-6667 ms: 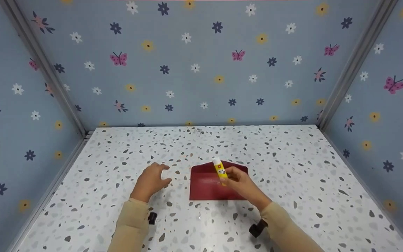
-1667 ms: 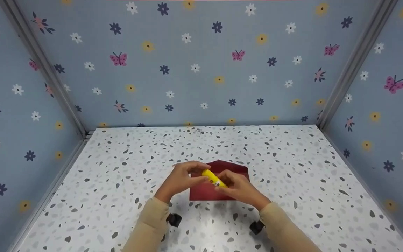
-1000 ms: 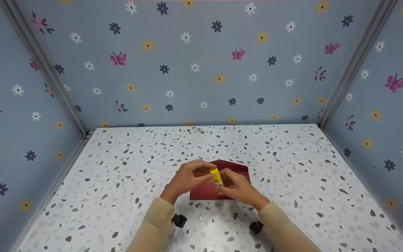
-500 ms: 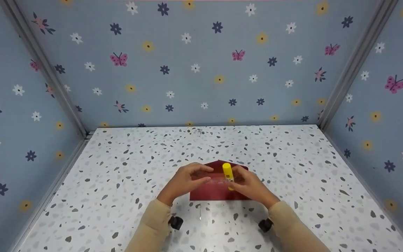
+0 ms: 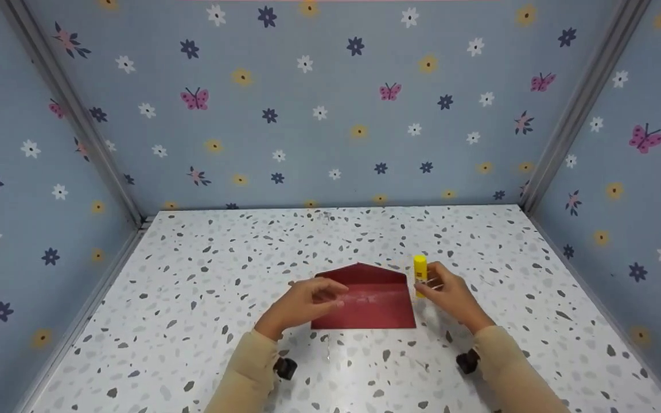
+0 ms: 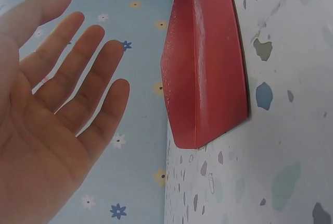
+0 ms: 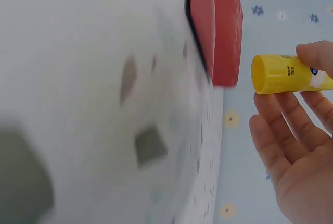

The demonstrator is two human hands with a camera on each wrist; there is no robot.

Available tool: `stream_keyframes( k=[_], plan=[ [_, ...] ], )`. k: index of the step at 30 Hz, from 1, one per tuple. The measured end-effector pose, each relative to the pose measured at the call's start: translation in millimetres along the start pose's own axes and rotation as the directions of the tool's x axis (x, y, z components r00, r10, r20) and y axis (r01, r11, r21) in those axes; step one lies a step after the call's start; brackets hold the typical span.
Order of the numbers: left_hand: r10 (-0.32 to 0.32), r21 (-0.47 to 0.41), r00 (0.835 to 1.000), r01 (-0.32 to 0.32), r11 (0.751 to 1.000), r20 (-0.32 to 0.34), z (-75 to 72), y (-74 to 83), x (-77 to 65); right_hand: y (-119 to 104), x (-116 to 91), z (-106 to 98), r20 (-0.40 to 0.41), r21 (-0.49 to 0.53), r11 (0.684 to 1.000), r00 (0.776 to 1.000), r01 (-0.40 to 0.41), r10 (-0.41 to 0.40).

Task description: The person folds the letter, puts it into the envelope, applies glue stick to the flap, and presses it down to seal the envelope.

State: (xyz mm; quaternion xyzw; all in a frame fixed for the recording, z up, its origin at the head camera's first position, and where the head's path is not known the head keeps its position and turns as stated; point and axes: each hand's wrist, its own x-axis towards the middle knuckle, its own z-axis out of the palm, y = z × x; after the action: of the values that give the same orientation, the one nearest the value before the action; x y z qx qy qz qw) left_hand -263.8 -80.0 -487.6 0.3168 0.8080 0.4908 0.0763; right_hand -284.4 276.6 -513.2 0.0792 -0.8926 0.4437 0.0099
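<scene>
A red envelope [image 5: 365, 312] lies on the speckled table with its pointed flap folded out toward the back wall. In the left wrist view, whitish streaks show along the envelope's [image 6: 221, 67] fold and flap edge. My left hand [image 5: 302, 304] is held above the envelope's left side, fingers loosely bent and holding nothing. My right hand [image 5: 451, 292] pinches a yellow glue stick [image 5: 420, 269] between thumb and fingers, just right of the envelope. The glue stick stands nearly upright, yellow end up. In the right wrist view, the glue stick's [image 7: 281, 73] far end runs out of frame.
The white speckled table [image 5: 238, 241] meets a blue flower-patterned wall [image 5: 330, 132] at the back. Similar panels with grey metal edge strips [image 5: 586, 103] close off the left and right sides.
The glue stick, earlier white end up over the envelope, came between both hands and turned yellow end up. My left hand let go; my right hand carried it right, off the envelope.
</scene>
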Motion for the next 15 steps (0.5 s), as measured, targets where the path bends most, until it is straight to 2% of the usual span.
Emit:
stream_keyframes(
  k=[7, 15],
  plan=[
    [-0.02, 0.028, 1.0, 0.02, 0.999, 0.009, -2.6, 0.5, -3.4, 24.3, 1.5, -30.2, -0.045, -0.039, 0.996, 0.996, -0.078, 0.076],
    [-0.009, 0.027, 1.0, 0.009, 1.0, 0.008, -9.2, -6.3, -9.6, 49.1, 2.3, -52.6, -0.089, -0.006, 0.986, 0.982, -0.169, 0.168]
  ],
)
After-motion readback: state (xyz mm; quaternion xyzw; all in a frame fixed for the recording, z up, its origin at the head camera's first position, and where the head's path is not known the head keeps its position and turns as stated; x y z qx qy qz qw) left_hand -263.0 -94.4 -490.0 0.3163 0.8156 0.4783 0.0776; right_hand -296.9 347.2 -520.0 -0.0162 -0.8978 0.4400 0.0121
